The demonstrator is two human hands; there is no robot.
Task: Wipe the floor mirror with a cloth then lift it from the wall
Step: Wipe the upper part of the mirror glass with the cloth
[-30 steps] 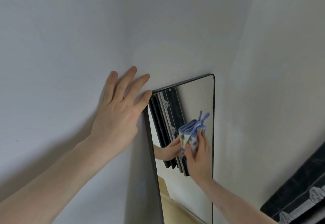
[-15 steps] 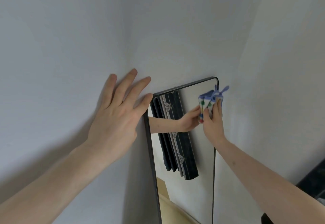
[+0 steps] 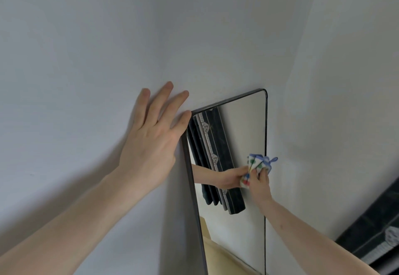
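Note:
A tall floor mirror [image 3: 244, 127] with a thin black frame leans against a white wall in a corner. My right hand [image 3: 260, 180] grips a bunched white cloth [image 3: 258, 163] with coloured dots and blue trim, pressed on the glass near the mirror's right edge, about a third of the way down. My left hand [image 3: 151, 143] lies flat with fingers spread against the wall, its little finger touching the mirror's top left corner. The glass reflects my hand, forearm and a dark patterned panel.
White walls [image 3: 86, 47] meet in a corner just behind the mirror. A dark patterned panel [image 3: 375, 231] stands at the lower right edge. A strip of yellowish floor shows only as a reflection low in the glass.
My right hand went up to the mirror's top right corner with the cloth, then came back down along the right edge. My left hand stayed flat at the top left corner.

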